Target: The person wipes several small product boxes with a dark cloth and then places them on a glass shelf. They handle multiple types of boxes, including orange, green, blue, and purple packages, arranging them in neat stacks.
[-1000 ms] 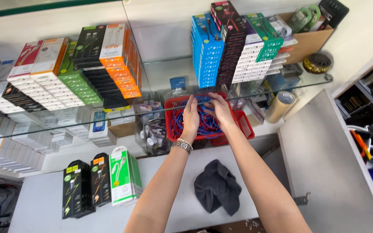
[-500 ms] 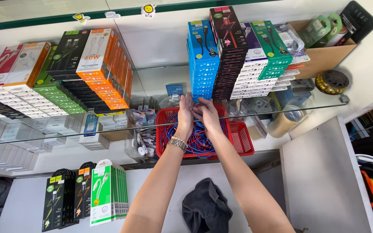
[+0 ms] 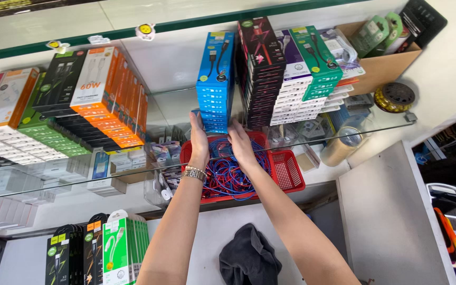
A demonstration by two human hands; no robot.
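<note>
Just above the centre of the frame, the left hand (image 3: 199, 138) and right hand (image 3: 240, 143) press flat, fingers extended, against the two sides of the bottom of a tall stack of blue cable boxes (image 3: 215, 84) standing on the glass shelf (image 3: 376, 124). Gripped only at its base, the stack could lean and spill forward. Falling boxes would likely land in the red basket (image 3: 290, 170) of blue and red cables (image 3: 228, 177) just below.

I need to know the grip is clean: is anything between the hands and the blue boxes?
Nothing visible. The left hand and right hand lie flat against the two sides of the blue boxes on the glass shelf. The black boxes stand close on the right.
</note>
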